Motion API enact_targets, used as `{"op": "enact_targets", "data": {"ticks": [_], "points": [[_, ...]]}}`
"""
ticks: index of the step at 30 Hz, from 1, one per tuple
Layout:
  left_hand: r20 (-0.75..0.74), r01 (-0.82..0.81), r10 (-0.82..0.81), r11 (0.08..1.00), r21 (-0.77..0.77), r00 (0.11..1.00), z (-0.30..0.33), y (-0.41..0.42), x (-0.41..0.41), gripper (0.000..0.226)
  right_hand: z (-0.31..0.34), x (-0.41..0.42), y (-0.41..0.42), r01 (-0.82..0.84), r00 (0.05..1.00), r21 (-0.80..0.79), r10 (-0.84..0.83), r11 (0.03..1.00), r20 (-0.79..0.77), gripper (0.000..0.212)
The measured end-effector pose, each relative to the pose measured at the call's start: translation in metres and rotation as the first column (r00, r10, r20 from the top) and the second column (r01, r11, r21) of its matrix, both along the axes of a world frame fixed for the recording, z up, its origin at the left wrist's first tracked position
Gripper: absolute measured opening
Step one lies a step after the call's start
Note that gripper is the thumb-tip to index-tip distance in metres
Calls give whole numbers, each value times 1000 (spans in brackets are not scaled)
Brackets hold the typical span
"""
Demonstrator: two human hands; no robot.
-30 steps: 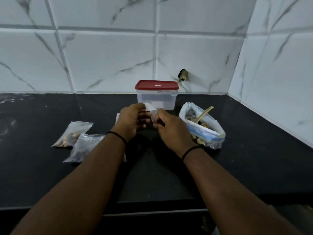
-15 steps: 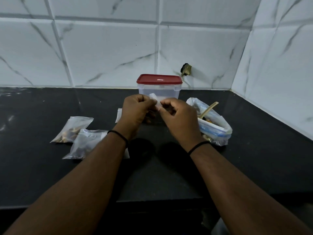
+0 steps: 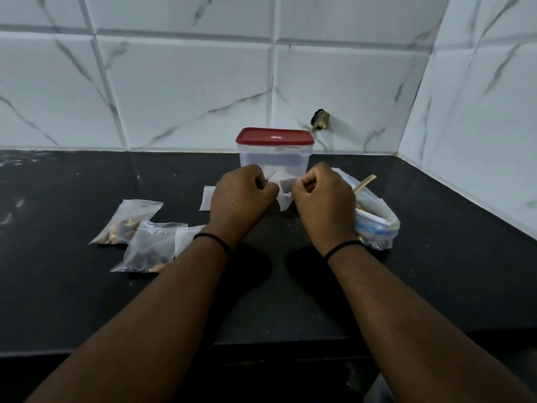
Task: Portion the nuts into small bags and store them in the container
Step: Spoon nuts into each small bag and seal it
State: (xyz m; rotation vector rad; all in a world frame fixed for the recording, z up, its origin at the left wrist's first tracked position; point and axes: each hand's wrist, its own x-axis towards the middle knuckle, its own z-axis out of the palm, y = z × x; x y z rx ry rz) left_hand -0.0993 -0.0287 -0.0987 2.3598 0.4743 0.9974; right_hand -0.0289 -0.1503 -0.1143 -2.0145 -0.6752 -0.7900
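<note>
You held your left hand (image 3: 242, 196) and right hand (image 3: 322, 199) side by side above the black table (image 3: 436, 271), each pinching an edge of a small clear bag (image 3: 281, 189) stretched between them. Behind it stood the container (image 3: 274, 158), red lid (image 3: 274, 136) on, its small white lid mark too blurred to read. Two filled small bags (image 3: 129, 222) lay left, the large nut bag (image 3: 374, 219) with its wooden spoon (image 3: 364, 183) right.
</note>
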Motion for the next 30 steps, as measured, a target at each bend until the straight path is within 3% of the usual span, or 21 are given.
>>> {"op": "enact_targets", "data": {"ticks": [3, 7, 8, 11, 13, 16, 18, 20, 23, 25, 27, 30], "points": [[72, 19, -29, 991, 130, 997, 3, -6, -7, 29, 1, -4, 0, 22, 1000, -65, -22, 998, 12, 12], [236, 252, -289, 951, 177, 928, -1, -5, -5, 22, 5, -3, 0, -28, 979, 124, 52, 992, -196, 6], [223, 265, -305, 945, 192, 926, -2, -2, -4, 37, 7, -2, 0, -33, 967, 183, 77, 983, -242, 5], [-26, 247, -250, 926, 285, 968, -6, 5, 0, 99, 10, -2, 1, -99, 904, 337, 226, 936, -362, 10], [-104, 208, -182, 905, 371, 978, -7, 6, 3, 115, 12, -2, 1, -173, 855, 376, 328, 910, -401, 15], [-29, 105, -103, 900, 423, 994, -10, 10, 5, 97, 12, -1, 0, -264, 819, 372, 410, 890, -401, 14], [14, 76, -89, 912, 402, 996, -11, 12, 5, 80, 9, 0, 0, -267, 861, 324, 376, 907, -342, 7], [22, 66, -79, 926, 373, 997, -12, 14, 5, 71, 7, -1, -1, -247, 939, 248, 294, 937, -178, 13], [23, 82, -94, 944, 318, 995, -14, 17, 8, 69, 7, -6, -2, -326, 944, 160, 330, 932, 6, 27], [33, 102, -117, 950, 295, 993, -15, 18, 8, 67, 4, -5, -2, -361, 931, 60, 363, 931, -28, 32], [29, 113, -126, 951, 288, 992, -14, 19, 8, 67, 2, -1, -1, -357, 933, 19, 358, 934, -50, 24], [15, 128, -139, 944, 303, 990, -12, 19, 7, 70, 5, 0, -2, -424, 898, 146, 436, 894, -59, 17]]}}
